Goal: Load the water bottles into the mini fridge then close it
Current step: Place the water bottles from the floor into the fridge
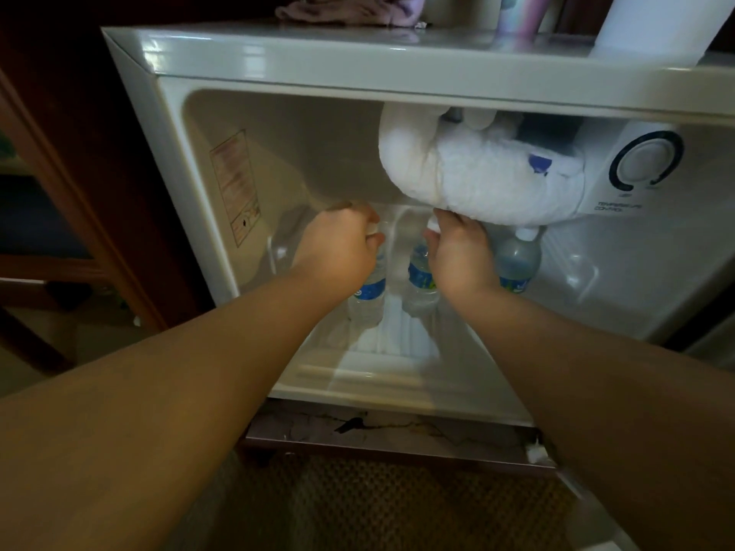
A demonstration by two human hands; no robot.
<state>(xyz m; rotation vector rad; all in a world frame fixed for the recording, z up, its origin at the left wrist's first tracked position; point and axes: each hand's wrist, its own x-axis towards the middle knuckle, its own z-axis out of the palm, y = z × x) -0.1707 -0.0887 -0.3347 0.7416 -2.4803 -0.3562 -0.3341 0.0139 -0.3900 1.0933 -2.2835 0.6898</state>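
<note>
The white mini fridge (pixel 187 161) stands open before me. Both my arms reach inside. My left hand (pixel 338 242) grips the top of a clear water bottle (pixel 368 298) with a blue label. My right hand (pixel 459 248) grips the top of a second bottle (pixel 419 278) beside it. Both bottles are upright on the fridge floor. A third bottle (pixel 517 260) with a white cap stands to the right of my right hand.
A thick lump of frost (pixel 485 173) hangs from the freezer section just above my hands. A temperature dial (pixel 646 161) sits at the upper right. A purple cloth (pixel 338 7) and a white container (pixel 656 21) lie on the fridge top. Dark wooden furniture (pixel 59 192) stands left.
</note>
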